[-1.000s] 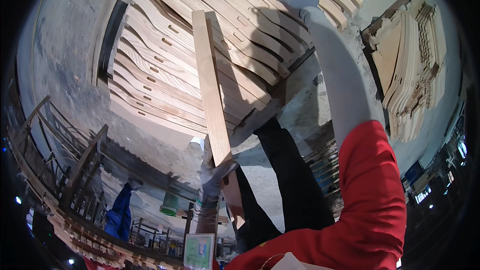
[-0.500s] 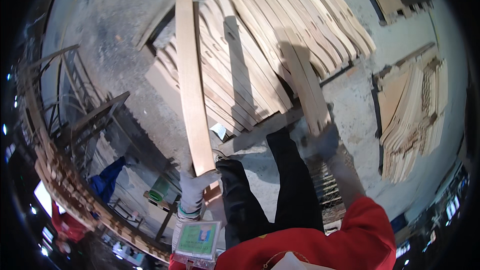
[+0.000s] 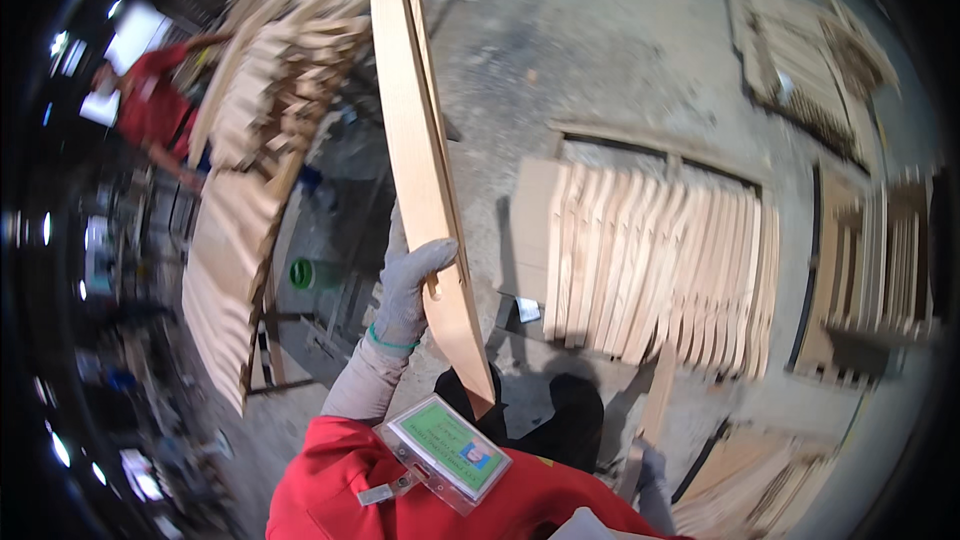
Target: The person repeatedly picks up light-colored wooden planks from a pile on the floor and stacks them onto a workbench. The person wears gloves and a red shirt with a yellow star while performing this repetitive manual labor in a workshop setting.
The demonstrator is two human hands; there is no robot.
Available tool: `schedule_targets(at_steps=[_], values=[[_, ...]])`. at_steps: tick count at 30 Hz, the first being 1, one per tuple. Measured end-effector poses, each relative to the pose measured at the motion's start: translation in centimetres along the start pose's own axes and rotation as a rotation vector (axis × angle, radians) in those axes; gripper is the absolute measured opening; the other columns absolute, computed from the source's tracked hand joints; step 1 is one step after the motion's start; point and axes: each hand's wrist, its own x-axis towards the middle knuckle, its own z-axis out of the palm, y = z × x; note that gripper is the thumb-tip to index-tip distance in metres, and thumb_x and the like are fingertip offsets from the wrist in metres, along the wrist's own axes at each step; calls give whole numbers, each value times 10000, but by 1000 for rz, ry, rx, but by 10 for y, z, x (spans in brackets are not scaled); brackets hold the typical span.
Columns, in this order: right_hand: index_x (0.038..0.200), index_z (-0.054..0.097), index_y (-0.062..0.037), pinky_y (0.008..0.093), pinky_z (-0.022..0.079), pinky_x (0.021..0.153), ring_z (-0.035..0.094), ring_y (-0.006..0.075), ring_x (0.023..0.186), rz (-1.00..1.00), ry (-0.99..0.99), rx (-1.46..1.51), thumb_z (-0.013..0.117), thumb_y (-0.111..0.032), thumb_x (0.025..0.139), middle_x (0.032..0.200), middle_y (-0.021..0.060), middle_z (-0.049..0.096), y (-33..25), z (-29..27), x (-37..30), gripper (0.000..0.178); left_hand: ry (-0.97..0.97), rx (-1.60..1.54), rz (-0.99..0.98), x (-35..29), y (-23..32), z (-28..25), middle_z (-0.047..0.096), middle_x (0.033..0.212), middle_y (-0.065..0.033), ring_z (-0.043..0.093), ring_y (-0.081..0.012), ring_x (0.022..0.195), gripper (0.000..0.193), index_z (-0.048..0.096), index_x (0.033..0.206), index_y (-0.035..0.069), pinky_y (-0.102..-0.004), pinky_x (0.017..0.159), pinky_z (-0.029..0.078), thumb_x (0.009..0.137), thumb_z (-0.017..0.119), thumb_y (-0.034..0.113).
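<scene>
My left hand (image 3: pixel 402 285), in a grey glove, is closed round the lower part of a pale wooden slat (image 3: pixel 408 120). The slat stands steeply up in front of me, its lower end tapered and with a small slot near the thumb. A second slat (image 3: pixel 428 60) lies close against it on the right, partly hidden behind. Low on the right, my gloved right hand (image 3: pixel 655 492) is closed on another wooden slat (image 3: pixel 657 402), which points up toward the stacked slats. Its fingers are partly blurred.
A row of curved slats (image 3: pixel 650 260) lies on a pallet ahead. More wooden parts are stacked at the right (image 3: pixel 890 250), far right (image 3: pixel 800 70) and on a bench (image 3: pixel 225 250) at left. Beyond it stands a person in red (image 3: pixel 155 105). A green container (image 3: pixel 302 273) sits near the bench.
My view has swung left, bringing the bench pile and the person into fuller sight. The left hand has raised its slats; the right hand's slat is now lower and farther from the stack's middle.
</scene>
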Motion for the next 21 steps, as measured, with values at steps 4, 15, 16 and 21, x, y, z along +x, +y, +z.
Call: schedule_targets(at_steps=[4,15,16,21], values=[[953,655,-34,274,498,614,618,162,708,75,-86,-44,627,-256,825,804,79,635,-53,93,-42,257,106,-107,268,-8,51,-70,505,1164,-65,507,-139,1000,720,372,1359,36,-259,877,417,695,636,126],[1001,623,-22,278,500,615,619,169,709,-255,-283,-368,647,-239,794,809,82,634,-130,345,-134,300,561,-400,417,9,87,-372,560,966,-41,536,-123,820,713,363,1356,51,-252,735,451,728,693,130],[1005,620,-21,278,501,615,619,169,709,-277,-289,-390,649,-237,791,809,83,633,-133,365,-145,305,596,-397,413,18,86,-396,565,949,-42,536,-127,819,726,355,1360,42,-249,737,449,726,696,134],[1027,605,-16,280,502,615,620,173,710,-360,-308,-469,658,-230,778,812,84,633,-141,443,-193,333,809,-347,356,80,65,-517,598,957,-86,553,-177,883,852,308,1392,11,-269,802,443,690,737,233]])
